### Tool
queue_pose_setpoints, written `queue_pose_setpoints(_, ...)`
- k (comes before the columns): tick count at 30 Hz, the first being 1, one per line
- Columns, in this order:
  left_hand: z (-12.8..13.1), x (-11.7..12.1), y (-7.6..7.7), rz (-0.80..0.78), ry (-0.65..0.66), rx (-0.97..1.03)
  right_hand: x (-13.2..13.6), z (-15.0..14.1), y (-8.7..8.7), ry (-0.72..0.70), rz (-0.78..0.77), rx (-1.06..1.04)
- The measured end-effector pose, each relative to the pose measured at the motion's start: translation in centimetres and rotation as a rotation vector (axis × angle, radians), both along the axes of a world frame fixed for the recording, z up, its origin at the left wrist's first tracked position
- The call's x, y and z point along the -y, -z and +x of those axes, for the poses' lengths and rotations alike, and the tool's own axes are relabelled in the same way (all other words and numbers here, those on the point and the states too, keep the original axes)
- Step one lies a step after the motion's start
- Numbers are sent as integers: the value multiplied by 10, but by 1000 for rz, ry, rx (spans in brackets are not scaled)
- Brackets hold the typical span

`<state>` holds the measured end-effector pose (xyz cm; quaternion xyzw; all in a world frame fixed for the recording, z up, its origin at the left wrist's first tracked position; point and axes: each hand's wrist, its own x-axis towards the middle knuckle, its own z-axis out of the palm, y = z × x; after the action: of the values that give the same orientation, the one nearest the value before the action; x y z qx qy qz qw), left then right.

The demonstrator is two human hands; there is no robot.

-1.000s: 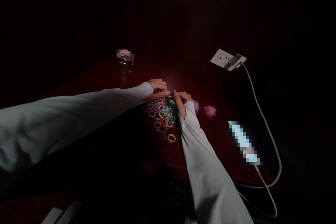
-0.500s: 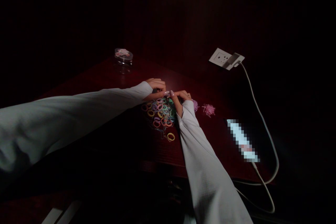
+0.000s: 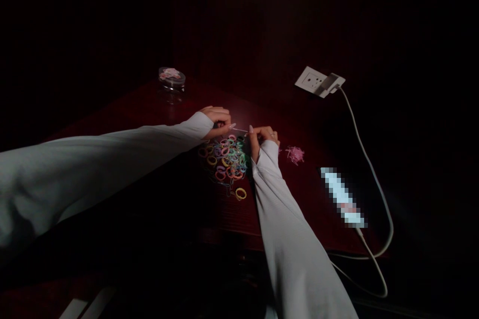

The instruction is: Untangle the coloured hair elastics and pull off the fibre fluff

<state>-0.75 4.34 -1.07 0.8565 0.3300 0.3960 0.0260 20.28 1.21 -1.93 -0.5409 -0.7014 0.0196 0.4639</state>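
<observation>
A thin pale elastic band (image 3: 240, 130) is stretched in a short straight line between my two hands. My left hand (image 3: 219, 120) pinches one end between thumb and fingers, the other fingers curled. At the other end, my right hand (image 3: 262, 138) is closed on the band, thumb up, with a ring on one finger. Just below both hands lies a heap of small hair ties (image 3: 224, 159) in yellow, pink, purple, green and orange. One yellow hair tie (image 3: 241, 193) sits apart at the heap's near edge. My right wrist covers part of the heap.
A pink tuft of small bands (image 3: 295, 154) lies right of my right hand. Farther right is a lit phone (image 3: 342, 197) on a white cable (image 3: 368, 152) running to a wall socket (image 3: 312, 80). A clear lidded jar (image 3: 171, 79) stands at the back left of the dark red table (image 3: 239, 219).
My hands have moved apart, the left going left and the right slightly right, so the pale band between them now shows drawn out. The view has shifted a little.
</observation>
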Motion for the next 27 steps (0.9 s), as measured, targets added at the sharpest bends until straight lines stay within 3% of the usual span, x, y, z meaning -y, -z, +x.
queue_pose_setpoints(8, -1, 5, -2, -10, -45, -9, 0, 6, -1, 86, 10, -53)
queue_pose_setpoints(16, 8, 5, 3, -49, 30, -7, 7, -5, -2, -167, 32, 18)
queue_pose_setpoints(27, 9, 14, -3, -134, 52, 10, 7, -3, -6, -200, 10, -19)
